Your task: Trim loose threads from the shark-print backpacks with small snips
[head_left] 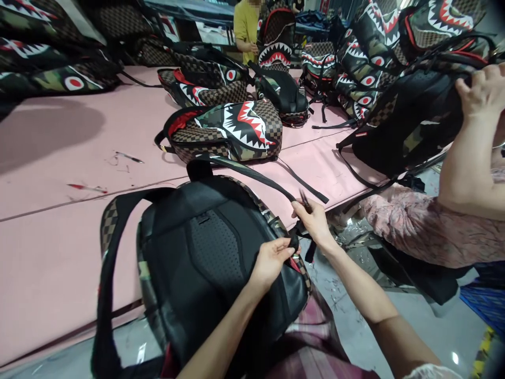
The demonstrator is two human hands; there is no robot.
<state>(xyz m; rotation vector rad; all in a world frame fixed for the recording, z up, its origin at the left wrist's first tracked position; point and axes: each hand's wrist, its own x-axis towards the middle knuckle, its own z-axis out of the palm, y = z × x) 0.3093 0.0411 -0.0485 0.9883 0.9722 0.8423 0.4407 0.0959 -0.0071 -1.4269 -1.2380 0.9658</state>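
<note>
I see a big pink flat work table (59, 252) that fills my view from nine o'clock to the middle. It is wide and low, so many bags can lie flat on it.

At twelve and one o'clock there is a heap of bags with shark-mouth prints in camouflage and brown checks (355, 68). They lean on each other, so they take little room. One shark-mouth bag with brown checks (232, 130) lies on its side near the middle, with its zip end facing nine o'clock. I cannot see if anything is inside any bag.

Close to me, at six o'clock, is the black padded backpack with brown checked edges (205, 258). It lies with its padded back up and hangs half over the table edge toward my lap. That way its straps are easy to get at.

At three o'clock another person's hand (483, 92) holds up a dark backpack (410, 121). A person in a yellow shirt (245, 23) stands far off at twelve o'clock.

My left hand (270, 260) pinches the side edge of the black backpack, so it stays put. My right hand (313, 218) is closed on a small dark tool (304, 198) and rests by the long black strap (256, 176). The strap runs from the bag's top toward three o'clock.

A thin red pen (87, 188) lies at nine o'clock.
</note>
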